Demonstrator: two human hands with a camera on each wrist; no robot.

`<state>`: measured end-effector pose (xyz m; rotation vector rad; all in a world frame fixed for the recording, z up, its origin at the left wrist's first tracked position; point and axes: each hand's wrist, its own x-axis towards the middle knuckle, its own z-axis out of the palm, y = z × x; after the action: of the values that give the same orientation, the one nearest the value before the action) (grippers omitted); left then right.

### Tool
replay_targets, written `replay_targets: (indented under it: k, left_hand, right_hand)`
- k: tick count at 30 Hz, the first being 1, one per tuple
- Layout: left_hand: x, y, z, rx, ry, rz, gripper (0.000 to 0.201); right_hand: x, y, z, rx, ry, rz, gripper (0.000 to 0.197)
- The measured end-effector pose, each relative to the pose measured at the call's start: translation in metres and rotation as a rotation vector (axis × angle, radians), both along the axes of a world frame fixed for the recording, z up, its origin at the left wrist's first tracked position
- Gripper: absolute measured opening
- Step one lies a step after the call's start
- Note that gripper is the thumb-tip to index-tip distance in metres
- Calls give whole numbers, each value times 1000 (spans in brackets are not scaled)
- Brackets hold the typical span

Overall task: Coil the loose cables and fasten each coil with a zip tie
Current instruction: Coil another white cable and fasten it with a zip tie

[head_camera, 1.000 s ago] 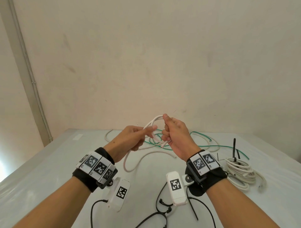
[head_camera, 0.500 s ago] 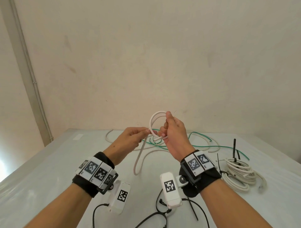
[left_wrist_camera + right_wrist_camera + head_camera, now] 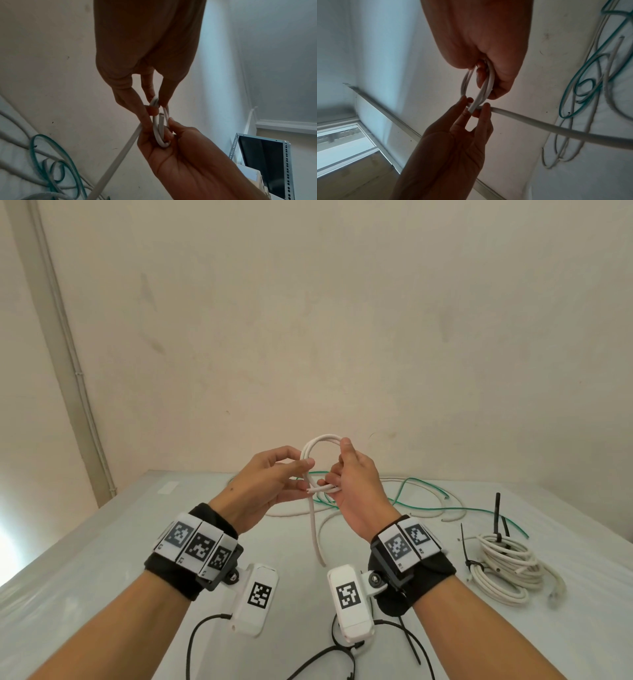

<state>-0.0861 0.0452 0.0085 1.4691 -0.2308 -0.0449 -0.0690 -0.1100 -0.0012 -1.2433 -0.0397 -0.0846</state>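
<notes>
A small loop of white cable (image 3: pixel 320 441) is held upright above the bench (image 3: pixel 102 559), so further turns can be stacked, it seems. The right hand (image 3: pixel 356 484) grip is clamped on the loop's gathered strands; the left hand (image 3: pixel 265 481) pinches the cable at the crossing. The loose tail hangs down toward the bench.

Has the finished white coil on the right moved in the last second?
No. The finished white coil lies in the same spot on the table, beside the upright black zip tie, as a second ago.
</notes>
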Motion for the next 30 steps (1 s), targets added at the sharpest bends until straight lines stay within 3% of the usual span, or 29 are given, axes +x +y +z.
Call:
replay_targets:
  k: [6,11,16,21,27,30]
  left_hand:
    - [-3,2,6,53,-95,100,13]
    - [-7,7,10,91,-168,137,20]
    - [-15,10,20,105,-154,111,26]
    - [-21,12,25,175,-87,59,25]
    - [-26,4,14,149,33,-34,18]
    - [-28,0,10,160,48,-37,15]
  right_hand:
    - [-3,4,11,-201,161,55,43]
    - [-7,3,20,-26,331,270,44]
    - [-1,11,24,34,239,188,38]
    - [7,11,23,-145,151,123,30]
    - [10,10,11,-410,45,96,49]
    - [4,6,12,-447,-12,114,46]
